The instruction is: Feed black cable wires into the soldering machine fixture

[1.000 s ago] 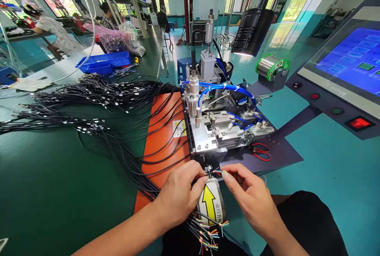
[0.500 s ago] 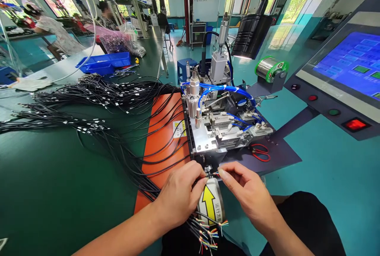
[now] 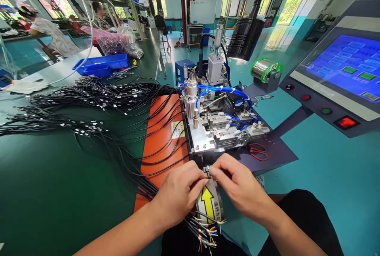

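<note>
My left hand [image 3: 181, 192] pinches a thin black cable near its end, over the front of the machine's feed wheel. Close by on the right, my right hand [image 3: 237, 186] has thumb and forefinger closed at that cable's end; the fingertips hide its coloured wires. Just beyond the fingertips is a small metal holder [image 3: 206, 169] on the feed track. The wheel carries a label with a yellow arrow [image 3: 207, 202]. Below my left hand hang several black cables with stripped, fanned-out coloured wires [image 3: 208, 233].
A soldering machine [image 3: 219, 121] with blue air tubes stands ahead, beside an orange plate [image 3: 162, 129] crossed by black cables. Cable bundles [image 3: 97, 97] lie on the green table. Red-handled scissors [image 3: 258, 151], a solder spool [image 3: 264, 69] and a control screen [image 3: 347, 58] are at right. Two people sit far left.
My right hand has moved slightly left and forward, closer to my left hand and the metal holder. The coloured wires at its fingertips are now hidden. The view has shifted slightly.
</note>
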The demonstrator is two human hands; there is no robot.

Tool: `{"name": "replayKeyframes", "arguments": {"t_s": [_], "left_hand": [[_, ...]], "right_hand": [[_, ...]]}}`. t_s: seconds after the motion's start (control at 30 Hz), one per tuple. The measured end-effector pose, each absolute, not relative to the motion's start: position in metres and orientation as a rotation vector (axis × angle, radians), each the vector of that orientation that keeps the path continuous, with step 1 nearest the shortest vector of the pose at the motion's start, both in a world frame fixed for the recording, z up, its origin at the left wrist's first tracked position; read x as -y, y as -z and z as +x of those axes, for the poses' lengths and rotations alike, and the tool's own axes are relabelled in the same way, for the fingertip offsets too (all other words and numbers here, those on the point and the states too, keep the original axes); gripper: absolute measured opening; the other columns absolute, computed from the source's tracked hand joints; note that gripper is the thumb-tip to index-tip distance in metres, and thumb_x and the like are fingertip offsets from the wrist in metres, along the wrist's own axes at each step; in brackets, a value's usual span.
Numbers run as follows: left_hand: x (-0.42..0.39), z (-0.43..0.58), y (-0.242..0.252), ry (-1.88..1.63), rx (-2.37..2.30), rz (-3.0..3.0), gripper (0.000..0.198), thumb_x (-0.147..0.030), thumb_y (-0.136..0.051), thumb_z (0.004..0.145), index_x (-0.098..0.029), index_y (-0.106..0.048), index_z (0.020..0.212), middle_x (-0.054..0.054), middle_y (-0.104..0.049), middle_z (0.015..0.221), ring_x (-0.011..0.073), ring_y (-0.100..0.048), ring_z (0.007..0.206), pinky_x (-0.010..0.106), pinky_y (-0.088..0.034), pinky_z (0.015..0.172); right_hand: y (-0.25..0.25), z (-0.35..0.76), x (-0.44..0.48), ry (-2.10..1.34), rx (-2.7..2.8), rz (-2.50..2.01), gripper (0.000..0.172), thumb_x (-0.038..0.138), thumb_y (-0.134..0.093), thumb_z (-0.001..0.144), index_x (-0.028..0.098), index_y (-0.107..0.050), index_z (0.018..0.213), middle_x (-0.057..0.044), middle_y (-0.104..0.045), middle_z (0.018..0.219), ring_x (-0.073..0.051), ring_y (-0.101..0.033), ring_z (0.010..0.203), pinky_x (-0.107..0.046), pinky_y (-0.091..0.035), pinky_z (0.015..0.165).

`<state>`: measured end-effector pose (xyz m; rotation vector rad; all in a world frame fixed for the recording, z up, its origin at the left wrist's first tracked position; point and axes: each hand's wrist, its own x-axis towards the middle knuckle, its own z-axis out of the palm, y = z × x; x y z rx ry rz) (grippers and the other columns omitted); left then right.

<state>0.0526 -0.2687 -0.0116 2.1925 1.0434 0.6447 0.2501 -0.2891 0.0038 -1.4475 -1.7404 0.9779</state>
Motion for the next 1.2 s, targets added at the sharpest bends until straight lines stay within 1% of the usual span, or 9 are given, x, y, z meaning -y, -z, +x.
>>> {"name": "replayKeyframes", "arguments": {"t_s": [0.07, 0.17, 0.23, 0.33, 0.53, 0.67, 0.9, 1.07, 1.2], "left_hand": [[0.268, 0.053, 0.015, -0.698, -1.065, 2.114, 0.013, -0.018, -0.055, 0.095, -0.019, -0.063, 0.086, 0.002, -0.059, 0.085, 0.0144, -0.054, 0.078, 0.026, -0.041, 0.069], [0.268, 0.054, 0.019, -0.731, -1.062, 2.095, 0.013, -0.018, -0.053, 0.096, -0.018, -0.061, 0.086, 0.002, -0.057, 0.087, 0.0152, -0.054, 0.079, 0.027, -0.041, 0.07], [0.269, 0.054, 0.02, -0.751, -1.069, 2.097, 0.012, -0.018, -0.052, 0.096, -0.018, -0.059, 0.086, 0.003, -0.056, 0.087, 0.0155, -0.053, 0.078, 0.028, -0.04, 0.069], [0.27, 0.055, 0.02, -0.763, -1.073, 2.097, 0.012, -0.017, -0.051, 0.096, -0.018, -0.057, 0.086, 0.003, -0.054, 0.087, 0.0157, -0.052, 0.078, 0.029, -0.04, 0.068], [0.271, 0.055, 0.022, -0.746, -1.064, 2.134, 0.013, -0.017, -0.048, 0.097, -0.018, -0.057, 0.088, 0.003, -0.052, 0.087, 0.0164, -0.05, 0.078, 0.03, -0.039, 0.067], [0.271, 0.055, 0.023, -0.754, -1.059, 2.151, 0.012, -0.017, -0.048, 0.097, -0.018, -0.057, 0.089, 0.003, -0.052, 0.087, 0.0165, -0.049, 0.078, 0.03, -0.039, 0.067], [0.271, 0.055, 0.023, -0.745, -1.063, 2.163, 0.012, -0.017, -0.048, 0.097, -0.019, -0.056, 0.088, 0.003, -0.052, 0.086, 0.0167, -0.049, 0.077, 0.031, -0.04, 0.067], [0.272, 0.055, 0.022, -0.771, -1.068, 2.163, 0.013, -0.018, -0.047, 0.098, -0.019, -0.056, 0.089, 0.004, -0.052, 0.087, 0.017, -0.05, 0.078, 0.031, -0.04, 0.067], [0.273, 0.055, 0.022, -0.761, -1.07, 2.177, 0.013, -0.017, -0.047, 0.097, -0.019, -0.056, 0.088, 0.004, -0.052, 0.086, 0.0172, -0.049, 0.077, 0.031, -0.04, 0.067]], "right_hand": [[0.003, 0.256, 0.289, -1.023, 1.558, -1.516, 0.03, 0.041, -0.05, 0.099, 0.021, -0.068, 0.087, -0.001, -0.063, 0.082, -0.016, -0.058, 0.076, -0.026, -0.045, 0.067], [0.015, 0.263, 0.293, -1.162, 1.363, -1.567, 0.039, 0.053, -0.052, 0.095, 0.02, -0.072, 0.099, -0.001, -0.062, 0.077, -0.015, -0.054, 0.068, -0.025, -0.039, 0.056], [0.021, 0.264, 0.298, -1.282, 1.284, -1.54, 0.043, 0.056, -0.053, 0.094, 0.018, -0.072, 0.102, -0.001, -0.06, 0.074, -0.014, -0.051, 0.064, -0.024, -0.035, 0.052], [0.026, 0.261, 0.304, -1.374, 1.195, -1.502, 0.044, 0.057, -0.054, 0.094, 0.018, -0.072, 0.105, 0.001, -0.056, 0.07, -0.013, -0.046, 0.061, -0.023, -0.031, 0.051], [0.021, 0.257, 0.308, -1.369, 1.167, -1.535, 0.04, 0.053, -0.054, 0.096, 0.02, -0.071, 0.11, 0.004, -0.045, 0.065, -0.013, -0.041, 0.062, -0.024, -0.029, 0.052], [0.019, 0.256, 0.309, -1.358, 1.203, -1.538, 0.038, 0.052, -0.054, 0.096, 0.02, -0.072, 0.109, 0.002, -0.051, 0.071, -0.012, -0.042, 0.064, -0.024, -0.03, 0.054], [0.016, 0.254, 0.31, -1.346, 1.222, -1.525, 0.038, 0.05, -0.054, 0.097, 0.02, -0.072, 0.111, -0.002, -0.063, 0.088, -0.014, -0.052, 0.074, -0.024, -0.035, 0.057], [0.016, 0.254, 0.309, -1.293, 1.225, -1.537, 0.036, 0.049, -0.055, 0.097, 0.02, -0.073, 0.109, -0.002, -0.064, 0.088, -0.016, -0.056, 0.081, -0.027, -0.043, 0.071], [0.015, 0.252, 0.31, -1.32, 1.222, -1.52, 0.036, 0.049, -0.054, 0.097, 0.02, -0.073, 0.109, -0.003, -0.065, 0.089, -0.018, -0.059, 0.084, -0.027, -0.044, 0.072]]}}
